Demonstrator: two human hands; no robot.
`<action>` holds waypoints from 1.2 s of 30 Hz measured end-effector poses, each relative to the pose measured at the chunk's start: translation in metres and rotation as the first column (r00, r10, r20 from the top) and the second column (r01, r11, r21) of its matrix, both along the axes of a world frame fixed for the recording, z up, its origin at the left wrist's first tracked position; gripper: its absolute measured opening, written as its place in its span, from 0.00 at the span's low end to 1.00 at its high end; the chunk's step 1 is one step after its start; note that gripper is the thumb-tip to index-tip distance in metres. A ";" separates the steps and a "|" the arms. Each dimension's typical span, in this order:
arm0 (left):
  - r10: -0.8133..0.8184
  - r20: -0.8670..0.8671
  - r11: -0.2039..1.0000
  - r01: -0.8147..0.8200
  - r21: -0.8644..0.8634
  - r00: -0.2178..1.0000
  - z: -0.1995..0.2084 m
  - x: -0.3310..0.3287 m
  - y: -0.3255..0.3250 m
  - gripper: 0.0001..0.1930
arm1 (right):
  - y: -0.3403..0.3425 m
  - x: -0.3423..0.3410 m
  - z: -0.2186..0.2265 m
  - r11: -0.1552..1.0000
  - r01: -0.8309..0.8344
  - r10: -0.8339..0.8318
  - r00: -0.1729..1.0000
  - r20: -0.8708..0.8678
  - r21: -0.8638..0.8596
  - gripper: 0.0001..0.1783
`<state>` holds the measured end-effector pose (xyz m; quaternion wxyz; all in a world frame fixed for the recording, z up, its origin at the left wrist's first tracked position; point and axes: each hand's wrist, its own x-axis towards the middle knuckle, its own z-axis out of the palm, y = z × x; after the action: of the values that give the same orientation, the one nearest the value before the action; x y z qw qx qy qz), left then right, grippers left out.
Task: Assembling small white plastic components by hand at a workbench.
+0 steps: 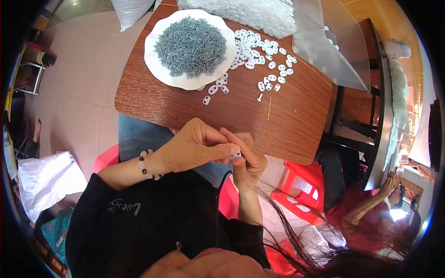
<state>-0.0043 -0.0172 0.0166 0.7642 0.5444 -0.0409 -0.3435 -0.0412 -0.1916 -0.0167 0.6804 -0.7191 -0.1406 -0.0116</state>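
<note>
My left hand (197, 149), with a beaded bracelet at the wrist, meets my right hand (251, 163) just in front of the table's near edge. Pinched between the fingertips of both is a small white plastic piece (236, 156) with dark holes, partly covered by the fingers. Beyond them on the brown wooden table (185, 110), many similar oval two-hole pieces (272, 65) lie scattered. A white scalloped plate (153, 65) holds a heap of small grey spring-like parts (191, 46). A white T-shaped plastic part (259, 97) lies beside a thin yellowish stick (270, 109).
A large pile of white pieces (245, 16) and a translucent plastic container (324, 51) occupy the table's far side. Red plastic stools (296, 194) stand to the right, where another person's hand (389, 183) is at a second table. A white bag (51, 183) lies at left.
</note>
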 end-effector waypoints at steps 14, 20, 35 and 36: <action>-0.024 -0.051 0.995 0.019 -0.101 0.998 -0.002 0.000 0.004 0.10 | 0.008 -0.004 0.002 0.997 0.075 -0.075 0.997 -0.005 0.022 0.28; -0.027 -0.057 0.996 0.022 -0.084 0.998 -0.005 0.001 0.003 0.09 | 0.007 -0.001 0.004 0.997 0.069 -0.069 0.998 -0.002 0.035 0.27; -0.013 0.005 0.999 0.013 -0.047 1.000 -0.001 -0.007 0.001 0.08 | 0.015 -0.010 0.006 0.987 0.157 -0.156 0.987 0.046 -0.022 0.20; -0.012 0.007 0.999 0.013 -0.048 1.000 -0.001 -0.009 0.000 0.08 | 0.015 -0.011 0.004 0.984 0.172 -0.170 0.984 0.059 -0.037 0.20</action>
<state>-0.0129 -0.0168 0.0156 0.7747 0.5268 -0.0550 -0.3454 -0.0525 -0.1764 -0.0124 0.6575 -0.7420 -0.0974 -0.0870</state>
